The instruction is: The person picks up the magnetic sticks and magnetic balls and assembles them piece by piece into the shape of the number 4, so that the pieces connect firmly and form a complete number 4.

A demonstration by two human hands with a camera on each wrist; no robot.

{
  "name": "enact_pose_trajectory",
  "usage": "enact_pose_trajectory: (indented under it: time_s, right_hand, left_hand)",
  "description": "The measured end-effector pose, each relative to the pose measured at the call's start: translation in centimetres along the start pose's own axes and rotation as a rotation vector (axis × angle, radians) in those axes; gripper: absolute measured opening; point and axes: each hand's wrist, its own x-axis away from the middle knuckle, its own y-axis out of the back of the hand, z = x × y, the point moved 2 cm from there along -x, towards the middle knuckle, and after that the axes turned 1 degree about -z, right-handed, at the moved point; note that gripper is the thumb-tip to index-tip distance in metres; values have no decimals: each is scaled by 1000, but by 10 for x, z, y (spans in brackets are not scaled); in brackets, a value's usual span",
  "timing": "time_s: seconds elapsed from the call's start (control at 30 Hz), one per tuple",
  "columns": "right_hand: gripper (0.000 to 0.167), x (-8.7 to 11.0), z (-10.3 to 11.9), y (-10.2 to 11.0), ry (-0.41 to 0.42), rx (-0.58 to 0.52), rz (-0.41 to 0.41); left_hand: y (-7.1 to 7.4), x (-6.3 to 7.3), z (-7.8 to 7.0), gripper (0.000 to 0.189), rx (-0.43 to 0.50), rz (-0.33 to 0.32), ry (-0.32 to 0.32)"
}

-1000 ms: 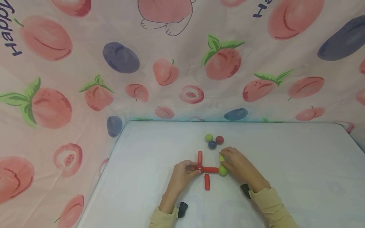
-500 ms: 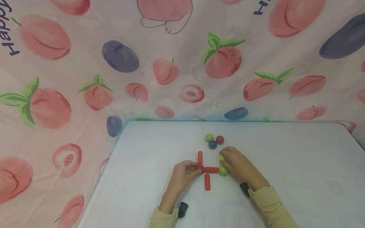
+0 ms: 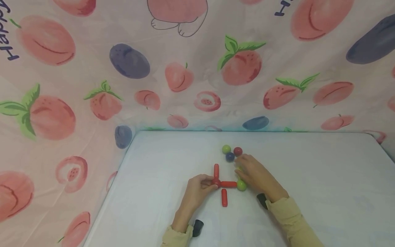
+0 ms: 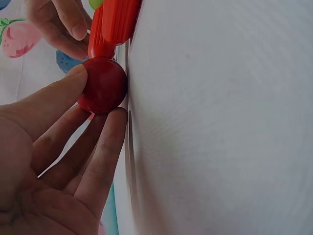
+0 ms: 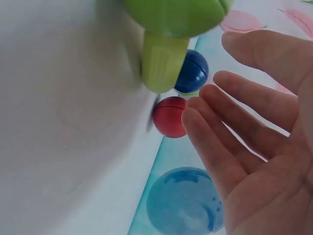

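Observation:
My left hand point(image 3: 199, 188) pinches a red ball point(image 4: 103, 87) between thumb and fingers. From that ball one red stick point(image 3: 216, 171) points toward the back, and another red stick point(image 3: 228, 184) runs right to a green ball point(image 3: 241, 185). A yellow-green stick point(image 5: 164, 63) sticks out of the green ball, toward the back of the table. Beside this stick is my right hand point(image 3: 256, 176), its fingers spread and apart from it in the right wrist view. A separate red stick point(image 3: 224, 198) lies in front of the joined pieces.
Behind the joined pieces lie a loose green ball point(image 3: 226, 149), a red ball point(image 3: 238, 151) and a blue ball point(image 3: 229, 157), close to the right fingertips. The white table point(image 3: 166, 151) meets a fruit-print cloth point(image 3: 185, 44) at its back edge.
My right hand has let go of the yellow-green stick, its fingers parting and shifting slightly back toward the loose balls. My left hand stays on the red ball.

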Motion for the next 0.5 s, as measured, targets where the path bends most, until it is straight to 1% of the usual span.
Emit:
enact_pose_trajectory:
  time_s: [0.2, 0.4, 0.5]
  right_hand:
    - [42, -7, 3, 4, -34, -14, 22]
    - [44, -14, 4, 6, -71, -18, 39]
    - [44, -17, 5, 6, -70, -17, 39]
  left_hand:
    - [0, 0, -1, 30, 9, 0, 16]
    - [-1, 0, 0, 30, 2, -3, 12]
    - [-1, 0, 0, 30, 6, -4, 10]
